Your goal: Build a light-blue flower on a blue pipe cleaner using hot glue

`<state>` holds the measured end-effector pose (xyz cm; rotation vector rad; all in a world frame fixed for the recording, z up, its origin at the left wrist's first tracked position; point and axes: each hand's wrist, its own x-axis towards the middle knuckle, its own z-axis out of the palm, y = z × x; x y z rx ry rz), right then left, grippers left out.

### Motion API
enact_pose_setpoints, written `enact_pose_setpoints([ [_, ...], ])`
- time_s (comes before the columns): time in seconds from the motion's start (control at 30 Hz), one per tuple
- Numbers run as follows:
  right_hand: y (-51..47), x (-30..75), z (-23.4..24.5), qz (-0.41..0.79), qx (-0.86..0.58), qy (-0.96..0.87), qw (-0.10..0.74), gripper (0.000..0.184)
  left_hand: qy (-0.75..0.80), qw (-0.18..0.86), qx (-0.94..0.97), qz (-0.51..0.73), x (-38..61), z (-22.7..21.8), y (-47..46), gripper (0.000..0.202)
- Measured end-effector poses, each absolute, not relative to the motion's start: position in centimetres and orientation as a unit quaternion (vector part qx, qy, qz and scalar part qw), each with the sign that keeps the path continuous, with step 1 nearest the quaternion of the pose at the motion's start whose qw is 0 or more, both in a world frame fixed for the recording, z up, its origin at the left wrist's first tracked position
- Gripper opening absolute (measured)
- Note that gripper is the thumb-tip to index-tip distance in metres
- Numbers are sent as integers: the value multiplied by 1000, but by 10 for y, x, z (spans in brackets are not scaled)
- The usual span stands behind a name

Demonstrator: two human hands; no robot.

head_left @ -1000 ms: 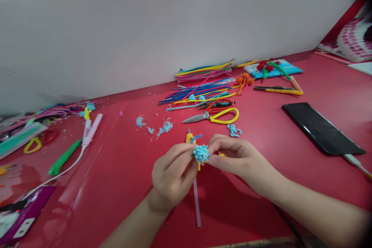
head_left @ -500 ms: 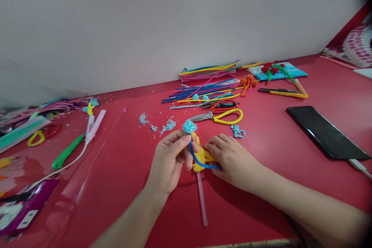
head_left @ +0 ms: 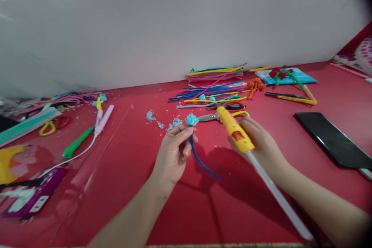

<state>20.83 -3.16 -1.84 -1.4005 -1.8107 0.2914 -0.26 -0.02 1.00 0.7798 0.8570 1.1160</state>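
Blue flower (head_left: pixel 192 119), pinched upright in the left hand (head_left: pixel 173 150), centre frame, sits left of a glue gun (head_left: pixel 234 128) slanting toward lower right, clasped by the right hand (head_left: pixel 259 141).

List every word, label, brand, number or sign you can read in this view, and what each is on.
No text can be read.
Blue and white packet: any print is too small and blurred.
Yellow glue gun in the right hand: no legible marking.
Purple power strip: any marking is too small to read.
Phone: dark, nothing legible on it.
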Motion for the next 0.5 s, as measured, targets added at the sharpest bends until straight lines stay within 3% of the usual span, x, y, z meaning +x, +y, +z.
enact_pose_setpoints([
  [0.13, -41, 204, -13, 179, -499, -692, 490, 3, 392, 706, 318, 496, 0, 5, 4, 10],
  [0.5, -50, 192, -10, 224, -454, -752, 423, 24, 412, 678, 342, 504, 7, 1, -3, 16],
])
